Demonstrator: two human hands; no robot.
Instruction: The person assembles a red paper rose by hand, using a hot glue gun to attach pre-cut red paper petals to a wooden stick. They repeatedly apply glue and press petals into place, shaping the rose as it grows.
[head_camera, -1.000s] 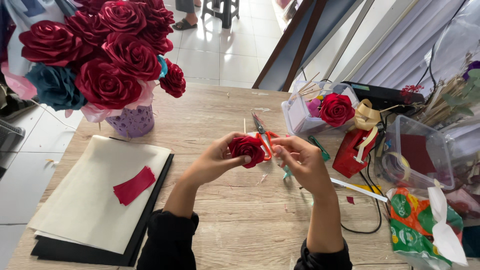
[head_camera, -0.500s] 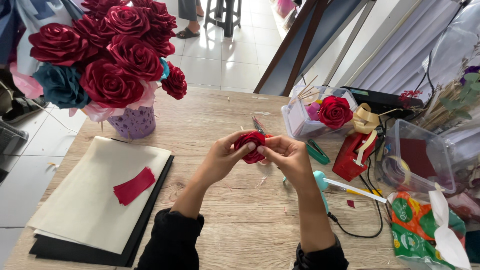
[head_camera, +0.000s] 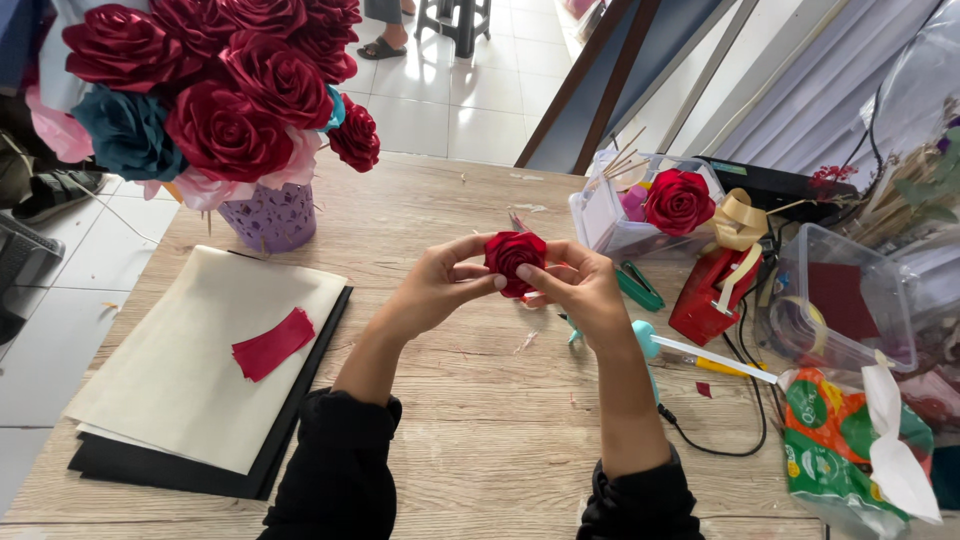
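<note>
At the far left of the wooden counter (head_camera: 480, 440) lies a stack of cream and black sheets (head_camera: 190, 390) with a red ribbon strip (head_camera: 273, 343) on top. Behind it, a lilac pot (head_camera: 272, 216) holds a bouquet of dark red ribbon roses (head_camera: 225, 90) with one teal rose among them.

Near the middle, the left hand (head_camera: 435, 290) and the right hand (head_camera: 580, 290) meet above the counter, both closed on a small red ribbon rose (head_camera: 514, 258). The rose sits between them at fingertip height, pinched by thumbs and forefingers from either side, its spiral face turned up toward the camera.

Just right of the right hand lie a green clip-like tool (head_camera: 638, 285) and a glue gun (head_camera: 690, 352) with a black cord. Behind these, a clear plastic box (head_camera: 610, 215) holds thin wooden sticks, pink material and a finished red rose (head_camera: 679, 200). Further right stands a red tape dispenser (head_camera: 712, 295) with cream ribbon, then a larger clear tub (head_camera: 850, 300) holding a tape roll and something dark red. At the right edge lies a green printed bag (head_camera: 835, 450).
</note>
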